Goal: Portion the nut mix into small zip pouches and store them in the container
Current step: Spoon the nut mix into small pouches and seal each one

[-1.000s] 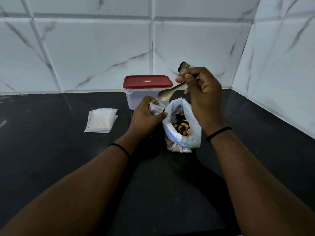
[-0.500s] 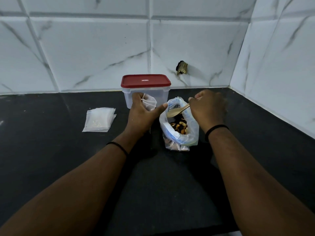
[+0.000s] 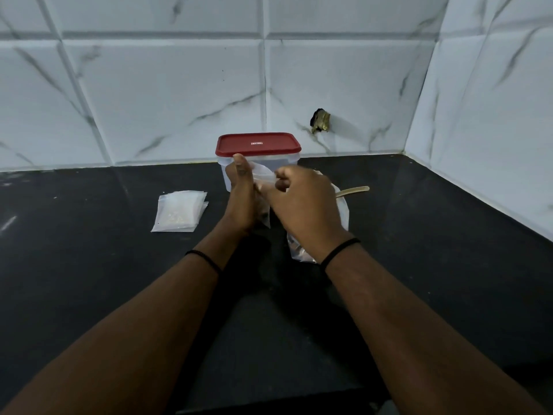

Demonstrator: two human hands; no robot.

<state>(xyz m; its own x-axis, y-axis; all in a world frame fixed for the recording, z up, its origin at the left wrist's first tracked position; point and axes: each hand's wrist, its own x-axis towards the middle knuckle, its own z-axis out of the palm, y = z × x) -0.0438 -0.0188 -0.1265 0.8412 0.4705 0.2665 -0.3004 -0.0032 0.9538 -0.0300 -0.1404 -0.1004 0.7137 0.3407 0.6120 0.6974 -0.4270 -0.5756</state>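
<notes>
My left hand holds a small clear zip pouch upright in front of the container. My right hand pinches the pouch's top edge from the right. Behind both hands stands the clear plastic container, its red lid shut. The plastic bag of nut mix sits under and behind my right hand, mostly hidden. A wooden spoon's handle sticks out of that bag to the right. The nuts themselves are out of sight.
A stack of empty zip pouches lies flat on the black counter to the left. White marble tile walls close the back and right side, with a dark hole in the back wall.
My right hand has let go of the spoon, leaving it in the nut bag, and moved left onto the pouch's top. My left hand raised the pouch slightly.
</notes>
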